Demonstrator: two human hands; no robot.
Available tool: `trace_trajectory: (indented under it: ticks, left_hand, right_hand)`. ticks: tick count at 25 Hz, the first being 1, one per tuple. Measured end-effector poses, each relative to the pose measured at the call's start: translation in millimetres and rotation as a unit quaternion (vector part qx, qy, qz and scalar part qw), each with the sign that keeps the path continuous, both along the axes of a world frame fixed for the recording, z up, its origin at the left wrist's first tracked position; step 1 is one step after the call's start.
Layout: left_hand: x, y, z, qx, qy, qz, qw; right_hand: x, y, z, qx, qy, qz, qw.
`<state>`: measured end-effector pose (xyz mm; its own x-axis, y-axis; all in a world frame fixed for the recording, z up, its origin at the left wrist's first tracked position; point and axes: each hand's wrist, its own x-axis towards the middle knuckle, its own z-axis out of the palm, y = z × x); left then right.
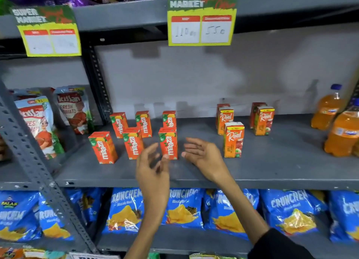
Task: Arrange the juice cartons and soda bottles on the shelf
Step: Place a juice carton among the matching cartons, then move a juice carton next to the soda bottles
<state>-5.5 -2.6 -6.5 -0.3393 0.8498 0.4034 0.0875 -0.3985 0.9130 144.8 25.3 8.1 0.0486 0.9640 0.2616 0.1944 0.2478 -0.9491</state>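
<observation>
Several small orange Maaza cartons stand upright on the grey shelf point(272, 167), the nearest of them point(168, 142) between my hands. My left hand point(152, 167) hovers open just left of and below that carton. On the carton's right, my right hand point(204, 154) is spread open, a little apart from it. Three taller Real apple cartons stand further right, one in front point(233, 140) and two behind point(225, 120) point(263, 120). Two orange soda bottles with blue caps point(327, 109) point(342, 134) stand at the shelf's right end.
Ketchup pouches point(41, 123) fill the left bay behind a slanted perforated upright point(29, 152). Blue chip bags point(184, 208) line the shelf below. Yellow price cards point(201, 24) hang from the shelf above. Bare shelf lies between the cartons and the bottles.
</observation>
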Motion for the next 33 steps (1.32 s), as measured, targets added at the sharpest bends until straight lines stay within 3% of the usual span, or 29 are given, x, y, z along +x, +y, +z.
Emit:
trace_trajectory:
  ticks: [4,10,19,23,27,33]
  left_hand:
    - [64,-38,0,0.008,-0.033,-0.107,0.994]
    - [202,-50,22,0.004,-0.033,-0.278,0.96]
    - [396,-88,32,-0.041,-0.031,-0.405,0.913]
    - [437,-88,17,-0.053,0.041,-0.39,0.918]
    - [457,-76,6,-0.12,0.133,-0.409,0.895]
    - [455,-79,8,-0.084,0.151,-0.399,0.9]
  right_hand:
    - [62,-44,7,0.054,-0.019,-0.034,0.998]
    - [188,-90,23,0.11,-0.023,-0.175,0.978]
    - [376,-140,6,0.132,-0.057,-0.429,0.892]
    - [405,-132,-5,0.047,-0.008,-0.367,0.929]
    - [419,-121,-3,0.002,0.038,-0.253,0.967]
    - [418,-130,-5,0.022,-0.014,-0.282,0.959]
